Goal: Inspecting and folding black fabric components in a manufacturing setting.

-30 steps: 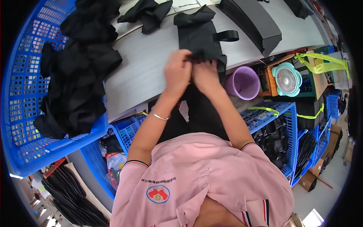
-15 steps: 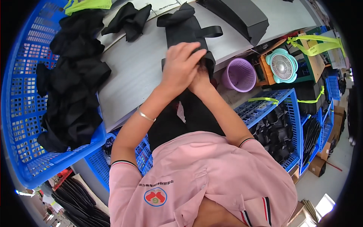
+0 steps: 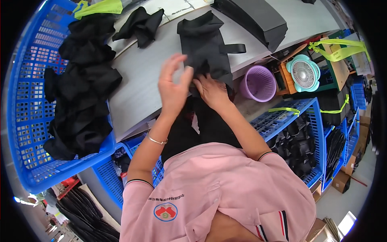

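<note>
A black fabric piece lies lengthwise on the grey worktable, its far end bunched up and a strap loop sticking out on its right side. My right hand rests on the near end of the fabric, fingers stretched over it. To the left, my left hand is raised off the cloth, thumb and fingers apart and holding nothing; its fingertips are smeared by motion. Farther back on the left sits a crumpled black cloth.
A blue basket heaped with black fabric stands at the left. At the back lies a dark grey stack of panels. Beyond the table's right edge are a purple basket, a turquoise fan and a blue crate.
My left hand has parted from my right hand and moved left and down. The near end of the fabric, previously raised around my hands, now lies flatter under my right hand.
</note>
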